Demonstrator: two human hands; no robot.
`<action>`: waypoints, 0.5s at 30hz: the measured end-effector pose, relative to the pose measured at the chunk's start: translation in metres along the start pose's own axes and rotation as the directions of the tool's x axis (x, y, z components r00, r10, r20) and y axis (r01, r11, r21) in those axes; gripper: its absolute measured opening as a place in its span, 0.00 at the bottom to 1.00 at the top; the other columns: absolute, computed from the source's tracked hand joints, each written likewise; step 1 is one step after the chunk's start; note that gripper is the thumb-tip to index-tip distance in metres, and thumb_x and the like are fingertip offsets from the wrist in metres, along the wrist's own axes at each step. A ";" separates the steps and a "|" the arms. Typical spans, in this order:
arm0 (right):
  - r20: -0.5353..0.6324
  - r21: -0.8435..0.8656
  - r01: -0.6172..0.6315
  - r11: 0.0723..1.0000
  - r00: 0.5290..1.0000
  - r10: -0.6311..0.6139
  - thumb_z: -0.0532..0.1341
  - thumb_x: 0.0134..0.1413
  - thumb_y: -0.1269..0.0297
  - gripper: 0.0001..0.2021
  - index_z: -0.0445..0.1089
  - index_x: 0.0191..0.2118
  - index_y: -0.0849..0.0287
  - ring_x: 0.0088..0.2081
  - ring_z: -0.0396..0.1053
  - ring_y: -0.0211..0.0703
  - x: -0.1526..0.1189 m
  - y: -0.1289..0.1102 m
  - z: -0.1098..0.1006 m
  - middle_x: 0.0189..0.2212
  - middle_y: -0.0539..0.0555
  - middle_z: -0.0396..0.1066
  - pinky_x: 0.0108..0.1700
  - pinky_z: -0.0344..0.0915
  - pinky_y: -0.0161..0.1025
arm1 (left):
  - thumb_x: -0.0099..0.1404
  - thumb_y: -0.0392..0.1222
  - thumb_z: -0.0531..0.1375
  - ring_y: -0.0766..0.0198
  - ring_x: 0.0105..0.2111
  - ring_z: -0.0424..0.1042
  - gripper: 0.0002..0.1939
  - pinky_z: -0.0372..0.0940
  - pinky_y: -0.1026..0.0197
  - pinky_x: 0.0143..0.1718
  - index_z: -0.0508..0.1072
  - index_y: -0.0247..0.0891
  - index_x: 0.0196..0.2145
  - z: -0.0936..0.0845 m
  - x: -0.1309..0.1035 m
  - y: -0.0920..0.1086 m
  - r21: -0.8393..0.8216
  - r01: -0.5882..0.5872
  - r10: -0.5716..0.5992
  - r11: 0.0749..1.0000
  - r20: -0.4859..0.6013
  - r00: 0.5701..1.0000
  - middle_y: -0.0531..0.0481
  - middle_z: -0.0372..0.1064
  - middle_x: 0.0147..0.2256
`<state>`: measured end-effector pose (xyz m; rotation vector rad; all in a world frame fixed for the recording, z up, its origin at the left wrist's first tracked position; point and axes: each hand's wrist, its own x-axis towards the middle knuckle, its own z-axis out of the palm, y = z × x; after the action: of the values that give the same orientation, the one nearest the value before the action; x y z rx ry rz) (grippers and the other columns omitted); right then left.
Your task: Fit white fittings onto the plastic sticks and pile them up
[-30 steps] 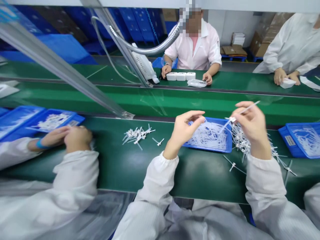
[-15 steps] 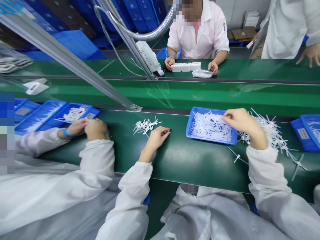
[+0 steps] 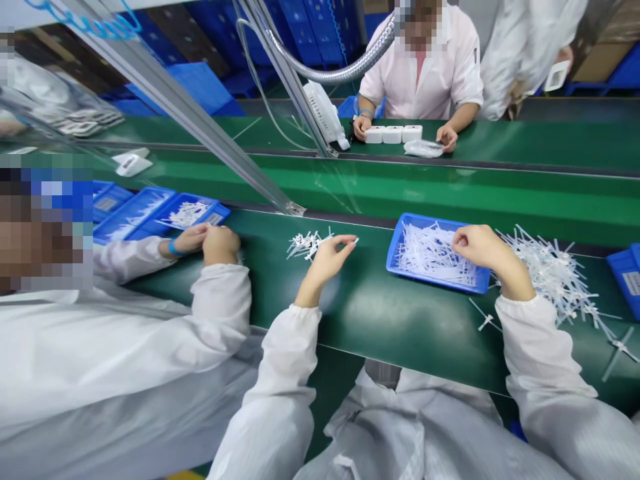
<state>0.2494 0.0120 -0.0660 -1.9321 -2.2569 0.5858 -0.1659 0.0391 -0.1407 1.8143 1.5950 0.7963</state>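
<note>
My left hand (image 3: 331, 259) is over the green work surface, thumb and forefinger pinched on a small white piece (image 3: 356, 241) that shows at the fingertips. Just behind it lies a small heap of white connector pieces with thin strips (image 3: 303, 244). My right hand (image 3: 483, 252) reaches over the right side of a blue tray (image 3: 395, 269) filled with loose thin white strips (image 3: 430, 257). Its fingers are closed and bent down toward the strips; what they hold is hidden. Beyond my right wrist spreads a larger pile of white pieces with strips (image 3: 553, 277).
A co-worker's hands (image 3: 213, 243) work at my left near blue trays (image 3: 135, 213). Single strip pieces lie near my right sleeve (image 3: 486, 322) and at far right (image 3: 620, 345). A slanted metal post (image 3: 225, 150) meets the bench. Another person sits opposite behind white boxes (image 3: 393, 135).
The view has swung left, so the scene sits further right. My left thumb and forefinger now extend further, with a white piece showing at the tips. My right hand stays over the tray.
</note>
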 end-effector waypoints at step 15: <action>-0.500 0.845 0.465 0.265 0.862 0.084 0.79 0.52 0.59 0.17 0.70 0.33 0.56 0.31 0.82 0.41 -0.032 -0.041 -0.017 0.32 0.51 0.80 0.35 0.80 0.39 | 0.65 0.45 0.74 0.50 0.60 0.76 0.06 0.69 0.45 0.64 0.85 0.42 0.36 0.081 0.028 0.197 -0.413 -0.551 0.456 0.725 -0.311 0.834 0.42 0.79 0.56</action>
<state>0.2233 -0.0198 -0.0304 -0.9265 -1.1928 0.9990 0.0246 0.0419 -0.0417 1.8290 0.8490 1.5128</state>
